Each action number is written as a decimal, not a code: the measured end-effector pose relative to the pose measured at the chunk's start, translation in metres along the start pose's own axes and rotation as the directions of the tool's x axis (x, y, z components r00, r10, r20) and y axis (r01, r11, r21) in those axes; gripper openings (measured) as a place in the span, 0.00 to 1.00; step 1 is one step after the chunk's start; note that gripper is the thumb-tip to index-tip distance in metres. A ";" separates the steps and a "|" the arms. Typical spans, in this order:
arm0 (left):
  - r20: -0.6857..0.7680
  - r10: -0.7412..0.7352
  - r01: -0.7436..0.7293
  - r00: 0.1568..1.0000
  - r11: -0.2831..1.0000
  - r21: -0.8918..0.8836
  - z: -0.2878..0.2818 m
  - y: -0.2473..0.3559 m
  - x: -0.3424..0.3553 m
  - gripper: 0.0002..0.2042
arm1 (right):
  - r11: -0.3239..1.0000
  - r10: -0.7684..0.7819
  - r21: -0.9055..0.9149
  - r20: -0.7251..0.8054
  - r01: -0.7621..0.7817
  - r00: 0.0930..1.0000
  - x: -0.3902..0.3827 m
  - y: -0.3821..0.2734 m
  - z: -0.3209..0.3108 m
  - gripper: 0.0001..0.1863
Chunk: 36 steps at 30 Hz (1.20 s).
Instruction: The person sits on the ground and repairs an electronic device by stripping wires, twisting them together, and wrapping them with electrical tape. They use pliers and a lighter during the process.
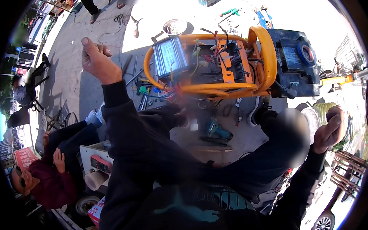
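The person's left hand (96,57) is raised at the far left, above the grey concrete floor (69,74), curled into a loose fist with the thumb up; nothing shows inside it. The right hand (331,128) is lifted at the right side, also clenched, and whether it grips anything I cannot tell. Both dark sleeves run back toward the near edge, well apart from each other.

Between the two hands, farther off, lies an orange tubular metal frame (215,87) on its side on the floor. Inside the frame sits a silver ribbed metal box (169,55) at its left end, with a tangle of red, green and black wires (202,53) beside it. At the right end of the frame is a blue boxy machine housing (295,62) carrying a round blue roll of tape (306,54).

Near the frame, in its shadow, a teal handheld power drill (218,131) lies on the floor. Loose hand tools (140,90) are scattered to the left of the frame. Far beyond the frame, in sunlight, stands a round metal bowl (174,27).

At the near left a seated person in a dark red top (52,180) rests beside a white plastic pipe piece (95,179).
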State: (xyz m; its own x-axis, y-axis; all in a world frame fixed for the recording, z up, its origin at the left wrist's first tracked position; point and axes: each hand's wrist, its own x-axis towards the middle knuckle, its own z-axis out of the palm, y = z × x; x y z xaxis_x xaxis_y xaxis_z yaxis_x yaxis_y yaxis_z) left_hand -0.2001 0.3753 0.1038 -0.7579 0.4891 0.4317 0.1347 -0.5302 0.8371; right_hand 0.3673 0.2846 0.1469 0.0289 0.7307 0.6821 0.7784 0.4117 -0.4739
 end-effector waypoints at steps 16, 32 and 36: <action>0.602 -0.702 0.519 0.381 0.701 0.489 -0.111 0.177 -0.342 0.23 | 0.727 0.625 -0.453 0.125 -0.516 0.771 -0.090 0.146 0.030 0.26; 0.671 0.105 -0.664 0.734 0.319 0.677 0.056 0.092 -0.212 0.13 | 0.811 -0.115 0.537 0.534 -0.230 0.838 -0.023 -0.076 0.083 0.05; 0.630 0.016 -0.618 0.776 0.213 0.757 0.065 0.081 -0.204 0.13 | 0.655 -0.143 0.593 0.706 -0.469 0.694 0.004 -0.118 0.151 0.14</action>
State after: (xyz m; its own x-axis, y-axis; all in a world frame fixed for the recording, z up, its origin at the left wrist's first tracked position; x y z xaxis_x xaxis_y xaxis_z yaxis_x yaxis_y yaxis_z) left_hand 0.0065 0.2776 0.1050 -0.1842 0.8078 0.5599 0.9802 0.1089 0.1654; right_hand 0.1802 0.3215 0.1217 -0.5341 0.8324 0.1478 0.1243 0.2503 -0.9602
